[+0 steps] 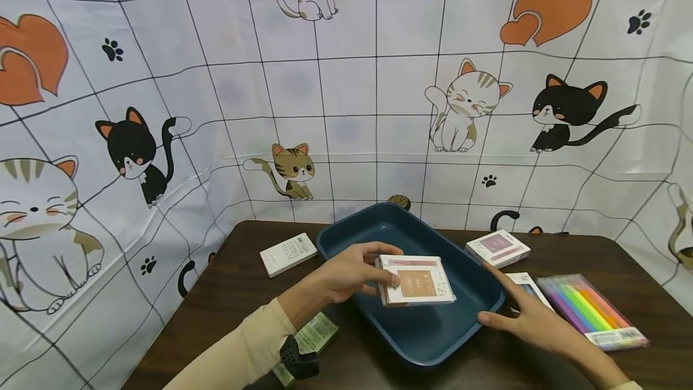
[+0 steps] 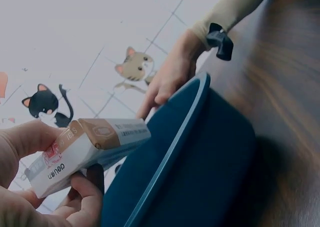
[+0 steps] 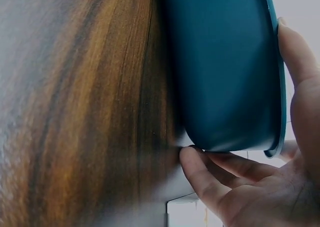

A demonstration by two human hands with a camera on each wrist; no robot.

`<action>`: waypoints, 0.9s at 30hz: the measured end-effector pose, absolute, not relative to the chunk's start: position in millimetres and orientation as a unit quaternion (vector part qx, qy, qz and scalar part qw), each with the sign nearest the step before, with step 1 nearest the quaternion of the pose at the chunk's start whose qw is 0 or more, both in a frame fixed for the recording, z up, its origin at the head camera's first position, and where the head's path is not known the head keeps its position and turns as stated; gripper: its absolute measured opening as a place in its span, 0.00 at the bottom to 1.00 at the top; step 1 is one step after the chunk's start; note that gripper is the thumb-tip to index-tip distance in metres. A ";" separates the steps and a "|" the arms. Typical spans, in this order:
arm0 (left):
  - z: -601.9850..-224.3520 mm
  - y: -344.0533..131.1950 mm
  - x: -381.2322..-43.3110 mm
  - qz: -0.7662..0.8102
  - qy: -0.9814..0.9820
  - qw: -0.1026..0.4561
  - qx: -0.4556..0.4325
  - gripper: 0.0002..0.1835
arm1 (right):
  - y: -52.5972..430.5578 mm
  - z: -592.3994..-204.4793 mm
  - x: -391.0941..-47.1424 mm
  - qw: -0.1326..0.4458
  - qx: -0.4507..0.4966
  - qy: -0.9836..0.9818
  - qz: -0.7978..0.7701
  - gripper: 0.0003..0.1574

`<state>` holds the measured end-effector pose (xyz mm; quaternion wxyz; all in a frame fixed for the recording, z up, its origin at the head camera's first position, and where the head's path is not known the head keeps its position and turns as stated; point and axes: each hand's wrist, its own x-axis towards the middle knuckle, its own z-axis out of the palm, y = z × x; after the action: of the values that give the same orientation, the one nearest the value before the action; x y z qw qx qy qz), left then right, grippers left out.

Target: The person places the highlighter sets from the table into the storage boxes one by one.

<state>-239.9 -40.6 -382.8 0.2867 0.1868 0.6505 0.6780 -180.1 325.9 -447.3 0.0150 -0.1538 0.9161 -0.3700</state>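
My left hand (image 1: pixel 354 269) grips a small flat white-and-tan box (image 1: pixel 415 282), thumb on its printed face. Seen from the left wrist, the box (image 2: pixel 90 152) is tilted, with "deli" printed on its white side. It is held over a deep blue rectangular tray (image 1: pixel 379 333) on the dark table. At the tray's right corner, my right hand (image 1: pixel 533 318) holds the rim and outer wall between thumb and fingers. From the right wrist, the thumb lies along the rim and the fingertips (image 3: pixel 190 159) press the wall low down, near the table.
Behind the tray's left end lies a white box (image 1: pixel 288 254); a green box (image 1: pixel 316 333) is partly under my left forearm. On the right are a white box with a mauve label (image 1: pixel 498 248), a partly covered white box (image 1: pixel 527 286) and a clear pack of rainbow-coloured strips (image 1: pixel 592 309).
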 end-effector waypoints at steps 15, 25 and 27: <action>-380.0 -10.4 -229.7 0.668 0.667 0.287 0.166 0.30 | 327.0 -445.8 -181.1 0.023 -0.150 0.919 -0.365 0.58; -378.0 5.6 -227.8 0.664 0.669 0.284 0.177 0.31 | 327.3 -444.8 -181.4 0.030 -0.148 0.914 -0.376 0.58; -377.2 7.8 -227.3 0.663 0.670 0.283 0.179 0.31 | 326.6 -445.1 -181.8 0.032 -0.145 0.914 -0.377 0.58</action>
<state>-227.3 7.8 -377.2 0.2825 0.1791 0.6695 0.6632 -181.8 326.6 -445.1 0.0323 -0.1453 0.9141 -0.3773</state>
